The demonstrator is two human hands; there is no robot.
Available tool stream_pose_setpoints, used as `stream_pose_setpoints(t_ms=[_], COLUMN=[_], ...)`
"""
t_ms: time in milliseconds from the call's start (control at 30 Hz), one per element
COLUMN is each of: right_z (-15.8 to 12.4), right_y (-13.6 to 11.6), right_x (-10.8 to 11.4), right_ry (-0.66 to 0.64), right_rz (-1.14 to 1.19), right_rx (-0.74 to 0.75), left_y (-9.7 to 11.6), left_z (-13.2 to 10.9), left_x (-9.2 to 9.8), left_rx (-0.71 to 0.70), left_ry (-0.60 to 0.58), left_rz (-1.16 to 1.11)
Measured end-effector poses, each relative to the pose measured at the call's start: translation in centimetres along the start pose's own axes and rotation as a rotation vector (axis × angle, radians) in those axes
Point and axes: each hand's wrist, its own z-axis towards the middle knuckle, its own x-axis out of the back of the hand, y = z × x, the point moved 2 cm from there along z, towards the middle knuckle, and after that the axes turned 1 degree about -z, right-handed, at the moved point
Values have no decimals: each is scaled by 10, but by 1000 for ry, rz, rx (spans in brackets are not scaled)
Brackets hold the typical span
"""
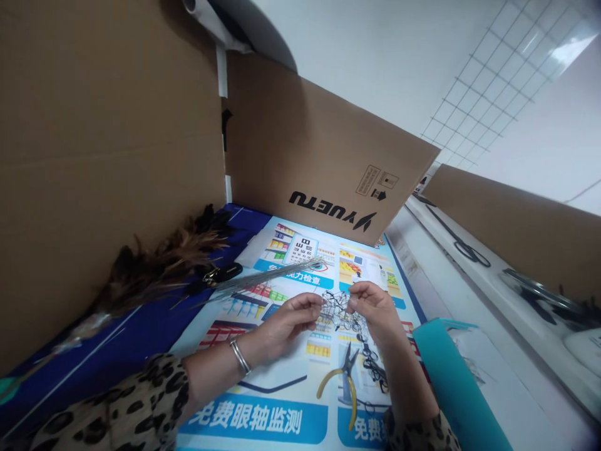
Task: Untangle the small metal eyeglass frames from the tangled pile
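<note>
Both my hands meet over a printed poster on the table. My left hand pinches one side of a small tangle of thin dark wire. My right hand pinches its other side, fingers closed. A silver bangle sits on my left wrist. A chain of dark wire rings trails down from the tangle onto the poster. Yellow-handled pliers lie just below my hands.
A bundle of straight silver wires lies left of my hands, beside a brown feather duster. Cardboard sheets wall the left and back. A teal folder lies at the right. Scissors rest on the white ledge.
</note>
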Motion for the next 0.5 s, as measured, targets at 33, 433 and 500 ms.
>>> stream_pose_setpoints(t_ms=[33,433,500], right_z=[0,2,2], right_y=[1,6,6], right_x=[0,-4,-4], right_ry=[1,2,-4], right_rz=[2,24,37], right_rx=[-2,-21,-38], left_y=[0,-3,-2], left_z=[0,2,2], left_x=[0,-1,-1], left_rx=[0,21,28], left_ry=[2,-7,-34], left_rz=[2,-28,-40])
